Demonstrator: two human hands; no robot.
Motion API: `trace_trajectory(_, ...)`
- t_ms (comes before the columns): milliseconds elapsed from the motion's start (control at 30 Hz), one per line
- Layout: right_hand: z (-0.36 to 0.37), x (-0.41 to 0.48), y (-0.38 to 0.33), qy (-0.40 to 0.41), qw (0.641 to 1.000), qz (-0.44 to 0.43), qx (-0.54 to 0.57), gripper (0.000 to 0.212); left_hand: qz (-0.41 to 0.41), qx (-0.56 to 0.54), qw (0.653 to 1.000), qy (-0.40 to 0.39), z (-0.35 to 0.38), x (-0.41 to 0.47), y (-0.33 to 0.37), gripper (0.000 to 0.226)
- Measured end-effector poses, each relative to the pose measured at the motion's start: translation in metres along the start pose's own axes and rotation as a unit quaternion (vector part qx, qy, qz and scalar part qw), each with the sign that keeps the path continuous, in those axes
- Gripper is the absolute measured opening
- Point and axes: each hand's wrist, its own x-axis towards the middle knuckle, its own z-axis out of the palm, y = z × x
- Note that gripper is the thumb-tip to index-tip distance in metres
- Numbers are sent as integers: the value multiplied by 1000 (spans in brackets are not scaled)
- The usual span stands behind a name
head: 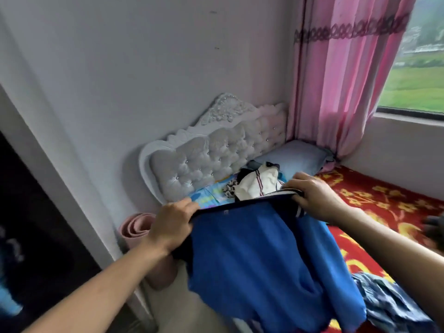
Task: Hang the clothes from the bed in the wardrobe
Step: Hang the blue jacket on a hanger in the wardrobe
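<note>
Clothes pile (254,182) on bed (384,207), before headboard (211,155)

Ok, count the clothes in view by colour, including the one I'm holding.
Blue top: 1
White striped garment: 1
Black-and-white patterned piece: 1
Blue checked garment: 1
Total: 4

I have both hands on the blue garment (259,255). My left hand (171,227) grips its dark-trimmed top edge at the left and my right hand (314,198) pinches the same edge at the right. The cloth hangs between them over the near side of the bed (384,205). Farther off, a white bundle of clothes (259,181) lies by the tufted headboard (216,152). A pink curtain (341,80) hangs at the far right.
</note>
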Motion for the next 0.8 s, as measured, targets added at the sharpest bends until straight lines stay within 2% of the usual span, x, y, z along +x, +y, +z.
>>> trace_trajectory(100,14,21,-31,75,990,-102,-59,30,-3,96,995,30,-22,-24,-34,32)
trace_trajectory(233,32,53,-87,99,980,-165,-54,28,-73,140,984,79,-62,-66,-100,10)
trace_trajectory(300,49,67,-117,117,973,-188,-66,23,-120,127,981,90,-79,-88,-129,20)
trace_trajectory(367,68,84,-149,136,967,-200,-75,29,-141,124,977,99,-95,-108,-156,30)
trace_trajectory(500,112,117,-214,131,975,-166,-74,30,-27,144,987,73,-131,-152,-199,8)
trace_trajectory(600,144,138,-262,108,982,-140,-60,35,-11,167,985,31,-154,-194,-229,27)
trace_trajectory(700,175,155,-315,89,985,-146,-30,34,-118,154,978,74,-173,-233,-258,28)
trace_trajectory(800,201,172,-372,91,979,-180,6,31,-295,72,938,166,-198,-255,-280,15)
